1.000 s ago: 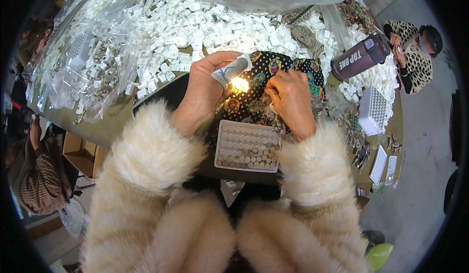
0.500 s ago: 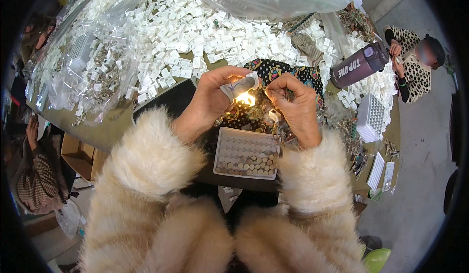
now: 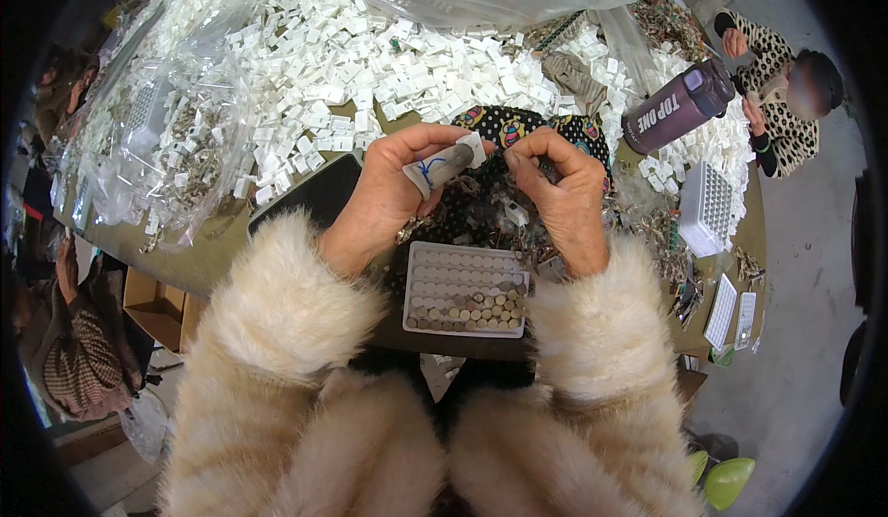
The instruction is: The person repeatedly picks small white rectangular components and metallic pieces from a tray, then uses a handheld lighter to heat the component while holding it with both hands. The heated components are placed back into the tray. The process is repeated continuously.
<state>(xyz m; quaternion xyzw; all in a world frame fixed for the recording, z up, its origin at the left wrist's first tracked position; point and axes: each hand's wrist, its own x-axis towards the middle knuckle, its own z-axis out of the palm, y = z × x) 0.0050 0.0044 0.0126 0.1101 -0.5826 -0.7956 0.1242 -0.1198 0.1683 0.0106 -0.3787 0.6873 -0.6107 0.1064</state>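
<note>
My left hand (image 3: 381,189) pinches a small white plastic box (image 3: 476,150) between forefinger and thumb. A greyish wrap (image 3: 435,171), tied with blue thread, covers that thumb. Just to the right, the fingers of my right hand (image 3: 569,193) are pinched together beside the box; whatever they hold is too small to make out. Below the hands, tangled wire strands with another small white box (image 3: 513,212) lie on a black patterned cloth (image 3: 513,129). Nearer me is a white tray (image 3: 462,333) with rows of round, coin-like discs, some silvery, some yellowish.
A large heap of white plastic boxes (image 3: 305,73) covers the table's far side. Clear bags (image 3: 185,147) lie left, beside a dark flat tray (image 3: 310,193). A purple bottle (image 3: 680,105) and stacked white trays (image 3: 706,207) are right. Other people sit at both sides.
The bright yellow glow between my hands has gone out. My right hand stays close to the left. The person at the right has moved their hands apart.
</note>
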